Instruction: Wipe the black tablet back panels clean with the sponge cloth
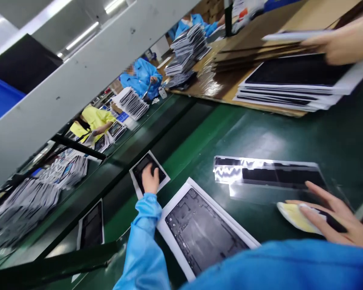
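My left hand [150, 178] reaches out over a black panel on a white sheet [136, 174] lying on the belt, its fingers apart. Whether the fingertips touch the panel I cannot tell. My right hand [347, 229] grips a rounded, flat yellow and black thing [299, 217] between thumb and fingers, with the index finger stretched out above. Just beyond it lies a glossy clear film strip with dark areas [278, 173]. Between my arms, a dark tablet-like housing [204, 231] with fine moulded detail rests on white sheets.
Top right, another person's hand [347, 42] holds a white-edged item over a stack of black panels [293, 74] on cardboard. A second panel [91, 225] lies farther left on the green belt. A slanted grey beam [78, 68] crosses above. Several co-workers sit behind piled sheets [131, 102].
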Available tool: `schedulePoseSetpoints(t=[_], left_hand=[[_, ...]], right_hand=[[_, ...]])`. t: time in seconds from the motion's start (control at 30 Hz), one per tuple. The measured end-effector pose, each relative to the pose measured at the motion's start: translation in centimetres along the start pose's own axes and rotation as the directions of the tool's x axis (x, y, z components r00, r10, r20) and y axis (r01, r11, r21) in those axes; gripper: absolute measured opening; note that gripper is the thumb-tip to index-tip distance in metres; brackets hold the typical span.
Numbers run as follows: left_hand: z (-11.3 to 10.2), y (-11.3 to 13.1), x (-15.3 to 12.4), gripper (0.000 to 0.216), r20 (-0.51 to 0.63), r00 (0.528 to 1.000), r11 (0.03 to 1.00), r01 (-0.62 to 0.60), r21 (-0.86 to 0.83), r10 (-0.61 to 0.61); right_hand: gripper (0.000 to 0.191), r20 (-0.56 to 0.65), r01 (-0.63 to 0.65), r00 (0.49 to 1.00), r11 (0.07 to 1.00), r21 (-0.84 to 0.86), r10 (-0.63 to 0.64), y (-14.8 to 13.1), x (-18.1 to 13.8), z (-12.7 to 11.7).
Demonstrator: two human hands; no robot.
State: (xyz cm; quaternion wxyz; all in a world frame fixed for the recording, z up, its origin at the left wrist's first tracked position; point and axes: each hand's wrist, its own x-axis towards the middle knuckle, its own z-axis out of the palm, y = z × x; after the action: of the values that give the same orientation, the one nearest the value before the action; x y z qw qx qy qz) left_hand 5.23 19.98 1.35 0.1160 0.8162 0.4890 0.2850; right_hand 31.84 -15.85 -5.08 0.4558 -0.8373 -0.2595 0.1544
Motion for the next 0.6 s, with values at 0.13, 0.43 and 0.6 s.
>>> schedulePoseSetpoints(t=[0.13, 0.43, 0.6], left_hand=[[4.6, 9.0, -5.1, 0.025, 0.304, 0.88, 0.931, -0.336, -0.145, 0.365], [8.6, 18.8, -12.8, 0.054, 0.697, 0.303, 0.636, -0.719, -0.281, 0.65], [9.7, 21.7, -14.6, 0.051, 0.649, 0.197, 0.561, -0.715, -0.418, 0.735]], right_hand=[[0.039, 0.13, -0.027, 0.991, 0.992, 0.125, 0.011, -0.6, -1.0, 0.5], [0.05, 0.315, -0.21, 0.944, 0.917, 0.339, 0.1, 1.5, -1.5, -0.6], [0.072, 0.322, -0.33, 0.928, 0.809, 0.486, 0.185, 1.3, -1.6, -0.8]])
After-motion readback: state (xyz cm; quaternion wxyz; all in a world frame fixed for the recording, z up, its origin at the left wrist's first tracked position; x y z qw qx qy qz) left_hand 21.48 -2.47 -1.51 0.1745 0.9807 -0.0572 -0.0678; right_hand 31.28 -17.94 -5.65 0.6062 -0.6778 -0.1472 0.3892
